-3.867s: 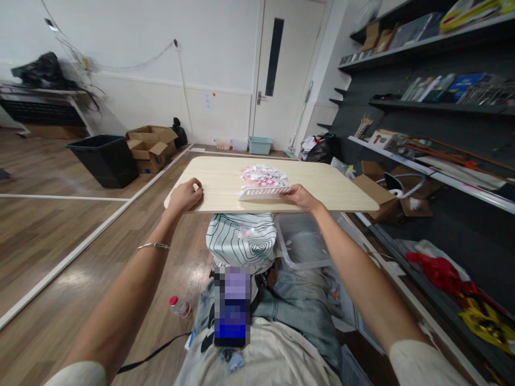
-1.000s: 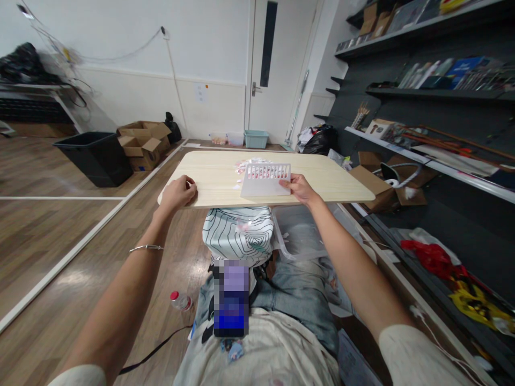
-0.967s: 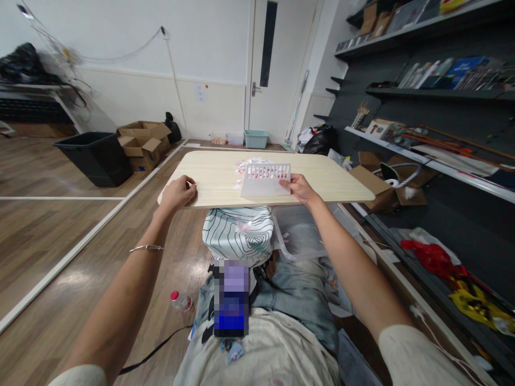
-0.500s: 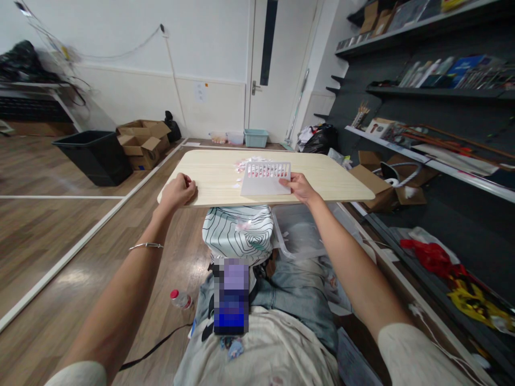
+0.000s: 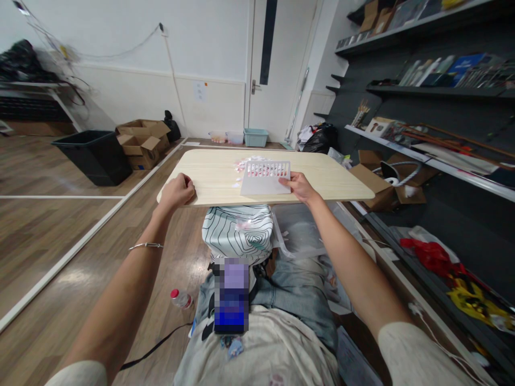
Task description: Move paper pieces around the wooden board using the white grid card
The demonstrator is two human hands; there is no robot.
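I see right grip [image 5: 298,185] grasping slotted white panel [image 5: 261,186] by right edge, probably so its middle is uncovered; panel tilts at near middle of table [image 5: 325,181], before paper-like scraps [image 5: 240,165]. Left grip [image 5: 178,191] clenched near left, perhaps for steadying.

- A single head-worn view looks from behind and above the left fingers [image 5: 189,183] and right fingers [image 5: 286,182], facing forward and down.
- It is near the body: the lap [image 5: 303,287] fills the foreground below the fingers, and both forearms [image 5: 350,257] run up from the lower corners.
- The tabletop [image 5: 322,177] crosses mid-view under the fingers.
- Beyond them, the view reaches the door [image 5: 293,59]; rightward, the shelves [image 5: 426,92].
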